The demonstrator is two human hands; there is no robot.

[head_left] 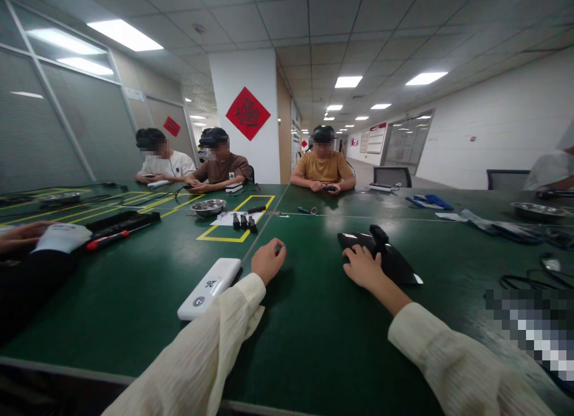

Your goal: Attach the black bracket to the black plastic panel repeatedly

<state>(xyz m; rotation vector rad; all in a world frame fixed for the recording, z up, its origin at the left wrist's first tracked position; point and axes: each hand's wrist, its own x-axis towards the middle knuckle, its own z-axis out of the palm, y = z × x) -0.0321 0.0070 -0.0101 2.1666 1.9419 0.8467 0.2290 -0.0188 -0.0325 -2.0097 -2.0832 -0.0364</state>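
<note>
My left hand (269,261) is raised a little over the green table, fingers curled in a pinch. A tiny bluish spot shows at its fingertips, too small to name. Below and left of it lies a white power bank (210,289) marked 26. My right hand (364,268) rests with spread fingers on a glossy black flat piece (400,266), perhaps a pouch or sheet, with one white corner. Beside its fingers a small black block-like object (379,239) stands on that piece; its kind is unclear.
Ahead, a yellow taped rectangle (223,239) surrounds small black parts (244,223) on white paper. A metal bowl (208,208) stands behind. A neighbour's gloved hand (61,236) is by a red-black tool (107,241) at left. Cables (529,280) lie right. Three people sit opposite.
</note>
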